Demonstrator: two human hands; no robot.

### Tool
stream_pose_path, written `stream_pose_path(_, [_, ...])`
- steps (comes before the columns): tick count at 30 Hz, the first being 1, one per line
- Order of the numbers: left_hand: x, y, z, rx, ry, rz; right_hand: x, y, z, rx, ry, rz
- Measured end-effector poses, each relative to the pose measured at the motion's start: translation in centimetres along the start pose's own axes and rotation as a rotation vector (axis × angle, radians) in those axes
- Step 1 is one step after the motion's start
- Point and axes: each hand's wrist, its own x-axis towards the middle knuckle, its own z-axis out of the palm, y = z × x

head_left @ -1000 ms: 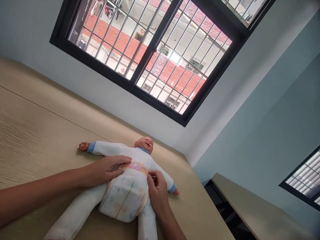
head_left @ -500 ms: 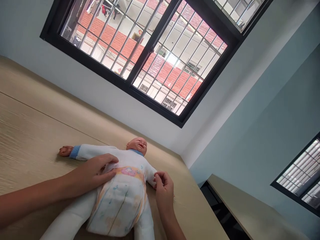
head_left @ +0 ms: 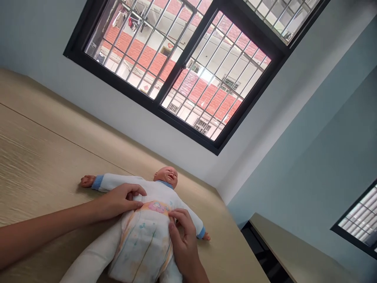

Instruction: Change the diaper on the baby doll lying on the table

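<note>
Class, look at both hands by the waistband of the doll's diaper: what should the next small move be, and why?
Probably the right hand should gently press its end of the waistband flat. Its fingertips are at that end, while the left hand lies at the opposite side, seemingly well placed to steady the diaper on the doll.

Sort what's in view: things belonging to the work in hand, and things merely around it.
In the work:
- doll, lying face up
- diaper, over the doll's hips
- left hand and right hand, at either side of the diaper's waistband
- table, under the doll

Merely around:
- barred window
- second window, partly cut off
- second table
</note>
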Motion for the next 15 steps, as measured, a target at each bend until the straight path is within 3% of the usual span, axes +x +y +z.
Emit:
stream_pose_path(10, [0.8,-1.5,-0.6,-0.370,-0.193,0.002,-0.2,0.8,-0.2,-0.021,-0.061,-0.002])
stream_pose_path(15, [1.3,-0.3,-0.3,-0.182,-0.148,0.089,0.7,-0.2,-0.3,-0.076,-0.075,-0.119])
